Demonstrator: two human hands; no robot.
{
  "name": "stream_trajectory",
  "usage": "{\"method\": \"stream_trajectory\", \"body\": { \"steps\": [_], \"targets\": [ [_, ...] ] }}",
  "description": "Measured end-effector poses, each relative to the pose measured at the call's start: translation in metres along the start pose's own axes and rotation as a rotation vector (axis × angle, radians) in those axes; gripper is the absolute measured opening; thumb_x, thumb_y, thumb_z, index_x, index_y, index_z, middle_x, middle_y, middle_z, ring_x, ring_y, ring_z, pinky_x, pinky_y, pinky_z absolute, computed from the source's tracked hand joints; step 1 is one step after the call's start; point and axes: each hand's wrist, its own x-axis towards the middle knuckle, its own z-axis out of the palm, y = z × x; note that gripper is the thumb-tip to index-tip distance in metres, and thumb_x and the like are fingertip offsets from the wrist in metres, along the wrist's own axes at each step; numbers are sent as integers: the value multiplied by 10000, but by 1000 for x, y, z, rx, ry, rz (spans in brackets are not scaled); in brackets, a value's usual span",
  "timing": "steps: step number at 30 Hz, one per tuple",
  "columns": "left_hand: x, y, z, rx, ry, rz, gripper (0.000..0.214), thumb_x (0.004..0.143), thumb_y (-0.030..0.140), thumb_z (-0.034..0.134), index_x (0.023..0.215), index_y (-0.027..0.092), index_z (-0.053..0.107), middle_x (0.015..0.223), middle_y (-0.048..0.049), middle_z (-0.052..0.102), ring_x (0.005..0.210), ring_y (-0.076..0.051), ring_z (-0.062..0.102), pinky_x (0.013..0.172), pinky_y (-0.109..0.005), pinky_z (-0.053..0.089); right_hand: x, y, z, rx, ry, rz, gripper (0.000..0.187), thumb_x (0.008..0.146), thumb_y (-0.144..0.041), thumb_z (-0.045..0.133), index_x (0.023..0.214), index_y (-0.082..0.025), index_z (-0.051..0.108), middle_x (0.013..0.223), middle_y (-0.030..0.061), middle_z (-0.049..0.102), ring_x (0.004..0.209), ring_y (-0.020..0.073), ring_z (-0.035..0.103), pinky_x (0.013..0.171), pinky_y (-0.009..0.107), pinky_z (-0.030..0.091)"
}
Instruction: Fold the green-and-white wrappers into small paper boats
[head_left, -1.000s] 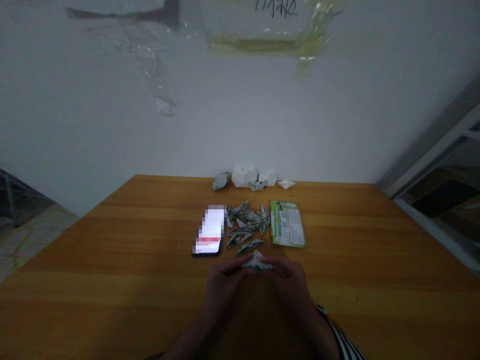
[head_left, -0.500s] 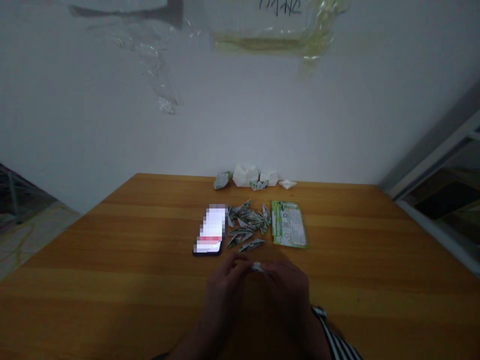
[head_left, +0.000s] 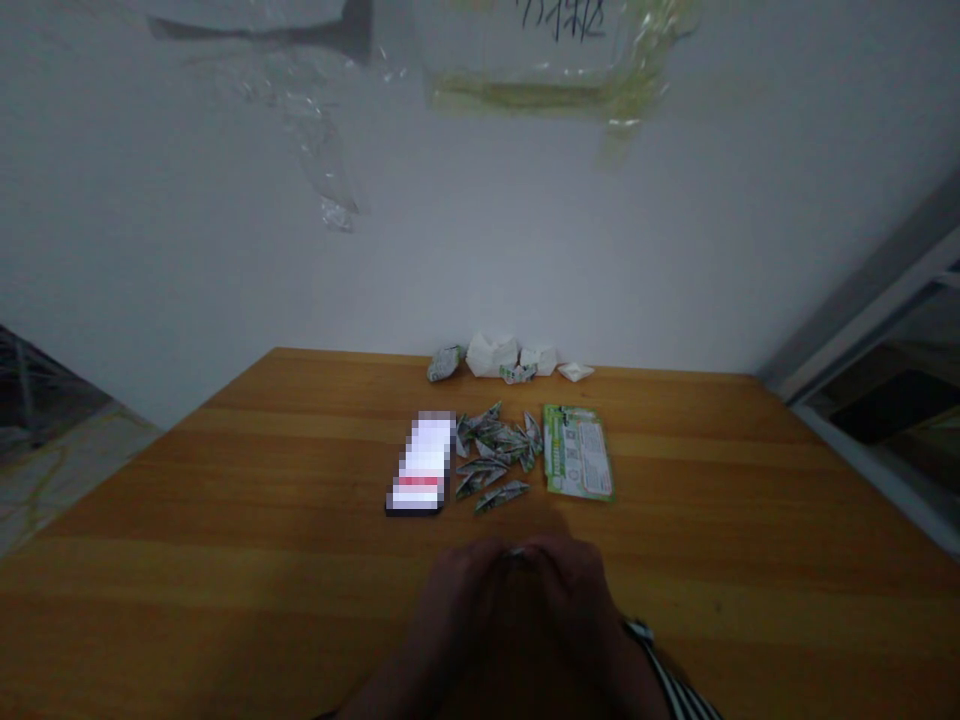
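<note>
My left hand (head_left: 457, 610) and my right hand (head_left: 574, 600) are pressed together over the near middle of the wooden table (head_left: 225, 520). Both hands are closed round a small folded paper piece (head_left: 517, 552); only a sliver of it shows between the fingertips. Just beyond the hands lies a heap of several folded green-and-white paper pieces (head_left: 495, 455). A green printed sheet (head_left: 576, 452) lies flat to the right of the heap, and a phone (head_left: 420, 465) with a lit screen lies to its left.
Crumpled and folded white and green paper scraps (head_left: 502, 358) sit at the table's far edge against the white wall. Clear tape and a taped sheet (head_left: 540, 60) hang on the wall above. A metal frame (head_left: 885, 290) stands at the right.
My hands have drawn closer together and nearer to me, closing over the folded paper piece, which showed plainly between the fingertips a second ago.
</note>
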Motion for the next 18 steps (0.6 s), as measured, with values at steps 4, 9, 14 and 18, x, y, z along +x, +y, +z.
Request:
{"method": "stream_trajectory", "body": {
  "steps": [4, 9, 14, 18],
  "targets": [
    [2, 3, 0, -89, 2, -7, 266, 857, 232, 490, 745, 174, 724, 684, -80, 736, 624, -242, 669, 569, -273, 435, 4, 0, -3, 24, -28, 25, 323, 919, -235, 436, 781, -206, 727, 733, 39, 755, 675, 195, 699, 643, 255, 484],
    [4, 4, 6, -258, -6, -66, 328, 866, 288, 519, 641, 160, 720, 563, -48, 695, 530, -208, 619, 514, -259, 424, 4, 1, 3, -4, 107, 117, 304, 874, -248, 492, 641, -188, 679, 579, 31, 687, 526, 185, 631, 540, 257, 447],
    [7, 0, 10, -467, 83, -94, 270, 887, 313, 522, 978, 202, 750, 933, -61, 780, 835, -257, 693, 762, -319, 515, 7, -2, 8, 299, 172, 272, 126, 803, -253, 624, 905, -192, 666, 790, 51, 749, 720, 217, 702, 639, 268, 534],
    [7, 0, 13, -544, 45, -68, 278, 897, 315, 503, 1021, 201, 724, 994, -53, 767, 907, -256, 682, 841, -338, 508, 8, 4, 10, 370, 143, 306, 191, 743, -216, 676, 927, -188, 717, 894, 75, 759, 792, 240, 708, 717, 315, 556]
  ]
}}
